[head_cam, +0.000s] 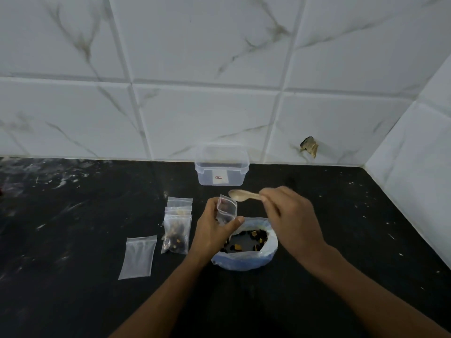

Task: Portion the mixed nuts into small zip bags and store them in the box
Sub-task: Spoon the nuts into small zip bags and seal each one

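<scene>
My left hand [211, 228] holds a small clear zip bag [227, 209] upright, pinched between thumb and fingers, with a few dark pieces inside. My right hand [288, 213] grips the handle of a pale spoon [241, 195], whose bowl hovers just above the bag's mouth. Below both hands sits a rolled-down plastic bag of mixed nuts [246, 245] on the black counter. A pile of filled zip bags [177, 228] lies to the left. One empty zip bag [138, 256] lies flat further left. The clear plastic box [221, 167] stands open against the wall.
The black counter [73, 215] has pale smears and specks. White marble-look tiles form the back wall and the right side wall, which meet in a corner at the right. A broken hole in the tile [309, 146] shows right of the box.
</scene>
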